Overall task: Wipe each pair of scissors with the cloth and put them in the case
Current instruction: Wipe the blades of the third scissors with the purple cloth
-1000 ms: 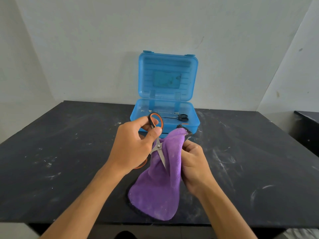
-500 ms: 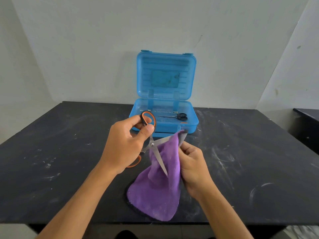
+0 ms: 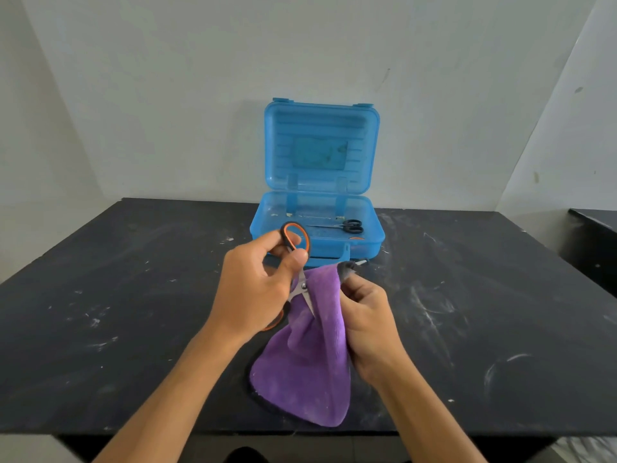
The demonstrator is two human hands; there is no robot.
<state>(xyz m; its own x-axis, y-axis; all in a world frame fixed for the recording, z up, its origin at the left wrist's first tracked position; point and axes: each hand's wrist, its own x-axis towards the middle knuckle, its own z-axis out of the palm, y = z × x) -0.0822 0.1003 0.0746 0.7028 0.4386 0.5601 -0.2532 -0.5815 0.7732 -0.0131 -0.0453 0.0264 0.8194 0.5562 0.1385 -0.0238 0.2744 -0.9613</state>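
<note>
Two bare forearms, no sleeves in view — left hand (image 3: 253, 292), right hand (image 3: 369, 320) bare, no rings or watch; dark shape at bottom edge — possibly shoe.

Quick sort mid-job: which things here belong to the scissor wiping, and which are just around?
Job:
- orange-handled scissors, held in left hand
- purple cloth, held in right hand
- blue case, lid open
- black-handled scissors inside the case

Just around:
- black table
- second dark surface, far right

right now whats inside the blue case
One small pair of black-handled scissors lies in the open case, toward its right side. An orange bit shows at the front wall. The left hand and the orange scissors hide the front-left corner.
</note>
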